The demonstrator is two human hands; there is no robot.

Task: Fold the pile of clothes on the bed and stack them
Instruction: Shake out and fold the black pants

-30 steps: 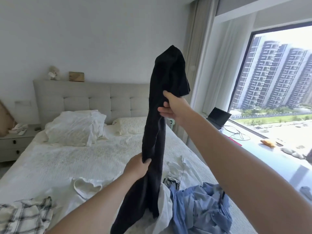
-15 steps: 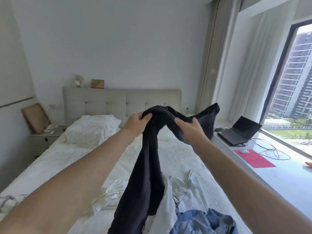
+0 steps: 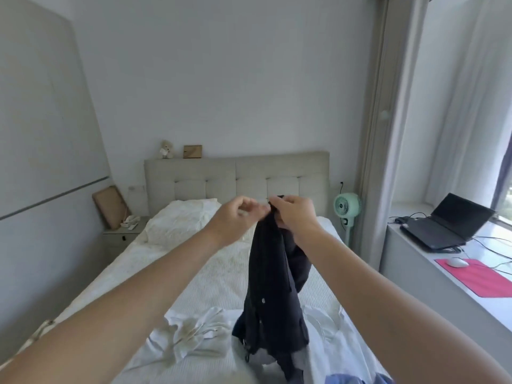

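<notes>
A black garment [image 3: 273, 297] with small pale buttons hangs bunched above the bed [image 3: 221, 273]. My right hand [image 3: 296, 217] grips its top edge and holds it up. Just left of it, my left hand [image 3: 238, 217] has its fingers curled close to the same top edge; whether they pinch the cloth is unclear. Under the hanging cloth lies a crumpled white garment [image 3: 194, 336]. A blue garment [image 3: 357, 379] shows at the bottom edge, and a scrap of plaid cloth [image 3: 41, 328] peeks past my left forearm.
Two pillows [image 3: 185, 220] lie by the padded headboard [image 3: 235, 173]. A nightstand [image 3: 124, 236] stands at the left and a green fan [image 3: 346, 209] at the right of the bed. On the window ledge are a laptop [image 3: 448, 225], a mouse [image 3: 457, 262] and a red mat [image 3: 476, 278].
My view has swung left and up. Both hands came together at the top of the black garment, which now hangs lower and narrower. My left hand's grip has loosened.
</notes>
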